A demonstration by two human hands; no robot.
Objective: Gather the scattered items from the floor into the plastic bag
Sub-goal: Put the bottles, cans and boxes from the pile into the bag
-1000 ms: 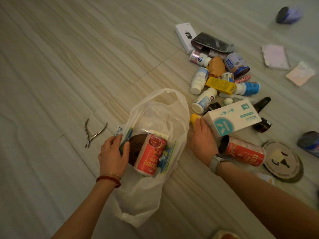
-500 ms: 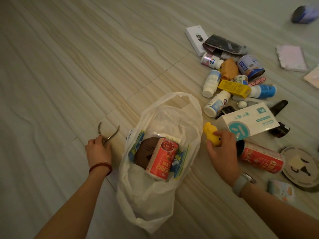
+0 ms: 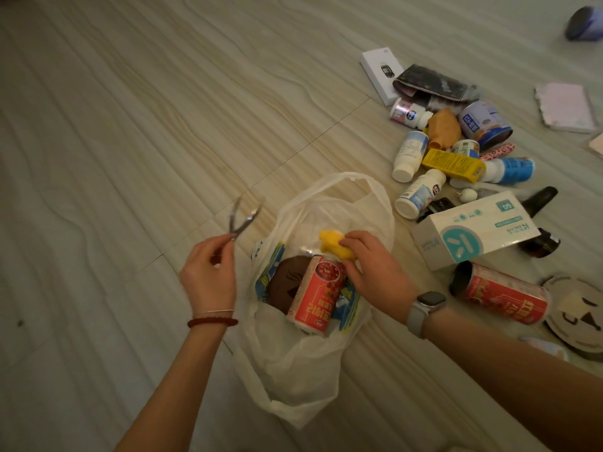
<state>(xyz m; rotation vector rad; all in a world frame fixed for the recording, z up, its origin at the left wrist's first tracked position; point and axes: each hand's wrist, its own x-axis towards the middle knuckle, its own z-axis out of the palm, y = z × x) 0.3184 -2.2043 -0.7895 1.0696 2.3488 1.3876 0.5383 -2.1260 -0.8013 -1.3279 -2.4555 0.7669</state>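
Observation:
A translucent white plastic bag (image 3: 293,380) lies open on the floor in the middle. Inside it I see a red can (image 3: 318,293), a brown round thing (image 3: 287,283) and blue-printed packaging. My right hand (image 3: 375,272) is over the bag's mouth, closed on a small yellow toy (image 3: 332,244). My left hand (image 3: 208,275) is raised just left of the bag and pinches the metal nippers (image 3: 243,218) by one end, their handles pointing up and away.
A pile lies right of the bag: a white and teal box (image 3: 473,233), a second red can (image 3: 502,293), several white bottles (image 3: 409,156), a yellow box (image 3: 452,164), a blue tin (image 3: 484,123), a white slim box (image 3: 380,75). A round disc (image 3: 577,316) sits at the right edge.
My left hand left the bag, reached to the nippers on the floor and lifted them. My right hand picked up the yellow toy beside the box and carried it over the bag.

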